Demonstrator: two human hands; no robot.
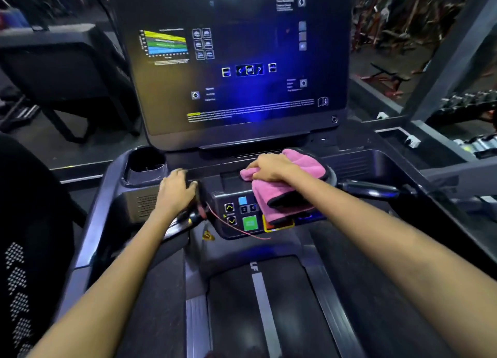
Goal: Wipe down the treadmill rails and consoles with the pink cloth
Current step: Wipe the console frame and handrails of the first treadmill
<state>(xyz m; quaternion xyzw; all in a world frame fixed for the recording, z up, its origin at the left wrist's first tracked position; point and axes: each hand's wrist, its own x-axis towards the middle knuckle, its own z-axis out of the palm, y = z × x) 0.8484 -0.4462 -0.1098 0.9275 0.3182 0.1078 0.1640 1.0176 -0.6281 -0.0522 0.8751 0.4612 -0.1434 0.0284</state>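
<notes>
The treadmill console (242, 126) rises in front of me with a dark screen and printed charts. My right hand (271, 166) grips the pink cloth (277, 196) on the console's lower deck, just under the screen; the cloth's folded end drapes over the button panel (242, 216). My left hand (176, 189) rests curled over the left front handlebar (188, 217) beside the panel. The left side rail (91, 223) and the right handlebar (371, 189) run out to either side.
A cup holder (146, 162) sits at the console's left and a tray recess (376, 164) at its right. A thin red safety cord (242, 231) trails across the panel. The belt (269, 317) lies below. A neighbouring machine (61, 70) stands left; a dumbbell rack (470, 107) right.
</notes>
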